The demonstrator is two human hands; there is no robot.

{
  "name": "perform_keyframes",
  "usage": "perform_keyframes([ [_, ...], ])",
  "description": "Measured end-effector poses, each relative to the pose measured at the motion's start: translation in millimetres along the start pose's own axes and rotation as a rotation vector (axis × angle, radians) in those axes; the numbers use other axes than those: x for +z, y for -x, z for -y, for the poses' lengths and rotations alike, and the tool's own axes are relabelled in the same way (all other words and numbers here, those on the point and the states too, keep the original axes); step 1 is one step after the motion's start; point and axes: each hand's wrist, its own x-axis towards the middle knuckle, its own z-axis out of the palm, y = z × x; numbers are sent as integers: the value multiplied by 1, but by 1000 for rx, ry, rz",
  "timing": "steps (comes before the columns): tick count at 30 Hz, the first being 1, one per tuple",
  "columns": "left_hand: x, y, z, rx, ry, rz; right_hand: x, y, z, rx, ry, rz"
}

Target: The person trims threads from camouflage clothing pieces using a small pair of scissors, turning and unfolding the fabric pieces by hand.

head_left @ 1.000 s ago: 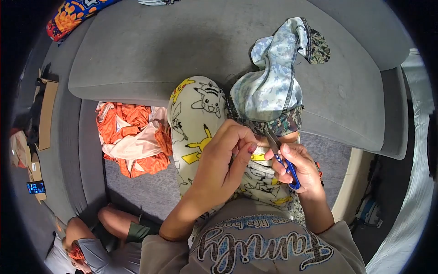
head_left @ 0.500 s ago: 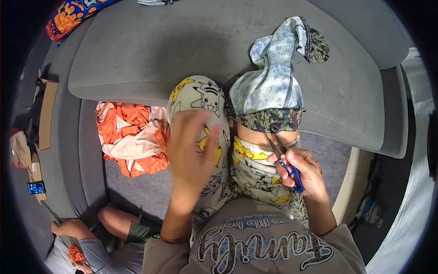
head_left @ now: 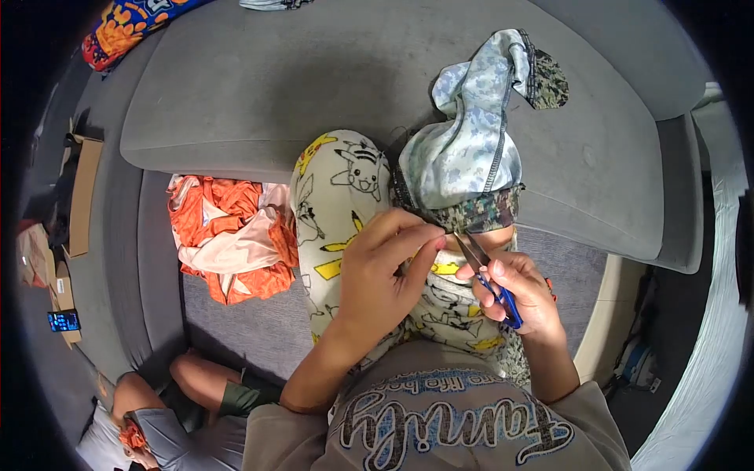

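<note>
A pale blue camouflage-print cloth point(head_left: 463, 157) with a darker camouflage band point(head_left: 491, 212) lies over my right knee and reaches onto the grey sofa. My right hand point(head_left: 518, 286) holds blue-handled thread snips point(head_left: 491, 276), their blades pointing up toward the band with the tips slightly apart. My left hand point(head_left: 393, 271) is pinched close to the band's lower edge, just left of the blade tips. What sits between its fingertips is too small to make out. Under both hands are my legs in white trousers point(head_left: 326, 235) with yellow cartoon figures.
Orange and pale pink cloth point(head_left: 232, 243) lies in a heap left of my legs. Another person point(head_left: 184, 408) sits at the lower left with orange fabric in hand. A cardboard box point(head_left: 84, 196) and a lit phone point(head_left: 64, 320) are at the far left. The grey sofa point(head_left: 314, 86) spans the top.
My left hand swung away to the left, blurred and apart from the cloth, and is now back at the band, pinched. The snips stayed near the band's edge in my right hand.
</note>
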Motion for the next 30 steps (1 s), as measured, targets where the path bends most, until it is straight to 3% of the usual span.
perform_keyframes([
  [20,-7,3,-10,-11,21,10,-2,-2,1,62,22,96],
  [29,-7,6,-15,-8,-4,46,-2,-3,2,30,45,96],
  [30,-11,7,-14,-7,-6,47,-4,0,2,-48,105,62],
])
